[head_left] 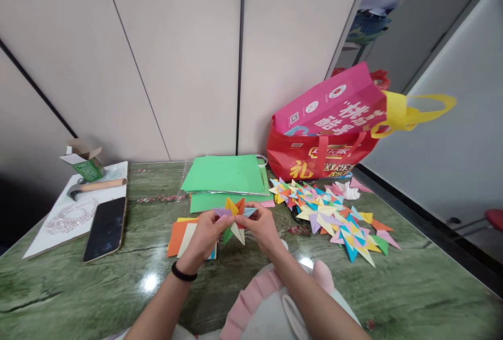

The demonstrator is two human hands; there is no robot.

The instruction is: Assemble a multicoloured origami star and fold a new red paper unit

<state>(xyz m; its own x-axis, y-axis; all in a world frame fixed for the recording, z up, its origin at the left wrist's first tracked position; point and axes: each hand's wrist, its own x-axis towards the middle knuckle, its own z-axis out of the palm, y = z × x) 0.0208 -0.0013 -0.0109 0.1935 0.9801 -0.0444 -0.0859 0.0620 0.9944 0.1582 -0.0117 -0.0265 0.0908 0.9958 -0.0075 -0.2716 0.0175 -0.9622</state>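
Observation:
A folded paper star (234,219) with orange, yellow, purple, blue, green and cream points is held up between my two hands above the table. My left hand (205,232) pinches its left side, by the purple point. On the right, my right hand (260,225) grips it near the light blue point. Both thumbs press toward the middle of the star. Beneath and left of my left hand lie loose coloured paper squares (181,238), with orange and cream ones showing. Green paper sheets (223,175) are stacked just behind my hands.
Many folded paper stars (334,214) are heaped at the right. Behind them stands a red bag (294,151) with a pink bag (334,96) in it. At left are a phone (105,230), a hammer (98,185), a beaded string (73,215) and a small green box (89,167).

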